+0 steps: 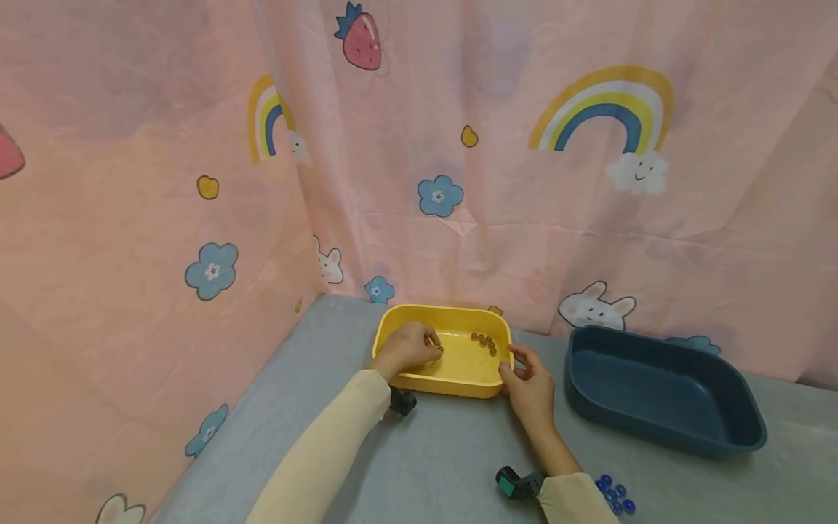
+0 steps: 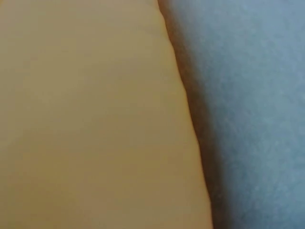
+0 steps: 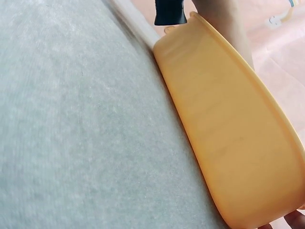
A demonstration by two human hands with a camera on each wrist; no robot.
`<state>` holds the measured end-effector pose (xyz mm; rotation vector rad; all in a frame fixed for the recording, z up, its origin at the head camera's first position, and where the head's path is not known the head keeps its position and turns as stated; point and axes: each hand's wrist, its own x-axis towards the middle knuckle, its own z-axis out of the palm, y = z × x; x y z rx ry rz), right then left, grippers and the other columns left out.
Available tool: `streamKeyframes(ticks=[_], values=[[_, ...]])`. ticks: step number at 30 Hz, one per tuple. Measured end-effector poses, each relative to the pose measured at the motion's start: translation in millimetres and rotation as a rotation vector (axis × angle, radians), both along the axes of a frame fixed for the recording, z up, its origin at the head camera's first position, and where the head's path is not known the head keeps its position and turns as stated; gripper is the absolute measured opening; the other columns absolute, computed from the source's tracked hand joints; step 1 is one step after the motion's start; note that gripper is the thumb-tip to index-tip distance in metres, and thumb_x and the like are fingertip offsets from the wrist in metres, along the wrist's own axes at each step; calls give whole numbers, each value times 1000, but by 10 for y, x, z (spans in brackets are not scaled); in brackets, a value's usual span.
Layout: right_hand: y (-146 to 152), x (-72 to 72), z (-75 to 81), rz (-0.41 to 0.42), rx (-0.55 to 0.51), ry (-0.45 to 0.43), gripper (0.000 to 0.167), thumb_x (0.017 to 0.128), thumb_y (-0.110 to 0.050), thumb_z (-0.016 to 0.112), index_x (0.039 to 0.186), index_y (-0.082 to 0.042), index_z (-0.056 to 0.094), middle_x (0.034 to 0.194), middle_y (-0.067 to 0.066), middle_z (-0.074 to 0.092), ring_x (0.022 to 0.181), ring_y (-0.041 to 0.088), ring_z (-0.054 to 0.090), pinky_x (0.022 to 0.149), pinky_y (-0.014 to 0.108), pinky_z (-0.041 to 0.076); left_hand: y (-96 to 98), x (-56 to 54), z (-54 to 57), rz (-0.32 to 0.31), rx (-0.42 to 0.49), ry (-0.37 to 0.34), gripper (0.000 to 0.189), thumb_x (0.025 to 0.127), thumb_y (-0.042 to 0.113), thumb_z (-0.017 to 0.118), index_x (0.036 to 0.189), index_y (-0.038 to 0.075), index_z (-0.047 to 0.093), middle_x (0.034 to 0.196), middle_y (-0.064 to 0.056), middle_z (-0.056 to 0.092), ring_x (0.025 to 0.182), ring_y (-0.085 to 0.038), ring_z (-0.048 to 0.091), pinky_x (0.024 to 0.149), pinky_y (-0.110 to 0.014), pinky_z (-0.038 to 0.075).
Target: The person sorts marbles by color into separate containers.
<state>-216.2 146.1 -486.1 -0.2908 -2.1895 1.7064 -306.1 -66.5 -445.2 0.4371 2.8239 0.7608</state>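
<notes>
A yellow tray stands on the grey cloth, with several amber marbles grouped inside near its right end. My left hand reaches over the left part of the tray and pinches a small amber marble between thumb and fingers. At the tray's right end, my right hand grips the rim and corner with thumb and fingers. The tray's outer wall fills much of the right wrist view, with fingertips at its lower corner. In the left wrist view only the yellow wall and cloth show.
To the right stands a larger dark blue tray. Several blue glass marbles lie on the cloth beside the right sleeve. A pink printed curtain hangs behind the trays and along the left.
</notes>
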Motion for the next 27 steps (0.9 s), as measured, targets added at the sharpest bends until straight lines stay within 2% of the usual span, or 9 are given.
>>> streamKeyframes(ticks=[7,15,22,27], values=[[-9,1,0,3,4,-8,37,87,-10,65,123,-7,61,124,17,64,70,-4,59,56,24,55,-33,47,51,-7,17,27,18,81,31,73,95,20,72,82,8,64,71,-9,57,67,-25,47],[1,6,22,9,7,-10,37,87,-9,64,124,-5,60,123,18,63,73,-1,60,57,24,56,-44,149,118,-9,49,42,19,83,32,73,97,20,72,84,7,66,73,-9,58,69,-26,48],[20,-5,39,36,-3,-43,38,88,-10,63,125,-7,59,126,17,62,74,-5,59,58,21,54,-59,237,167,-13,72,102,21,84,34,72,101,20,72,87,9,68,77,-9,59,70,-27,48],[23,21,55,41,-9,-39,37,88,-10,63,125,-8,60,127,16,62,72,-8,58,57,22,55,-71,306,176,-11,104,154,18,84,34,71,97,22,71,85,9,68,71,-8,57,64,-24,46]])
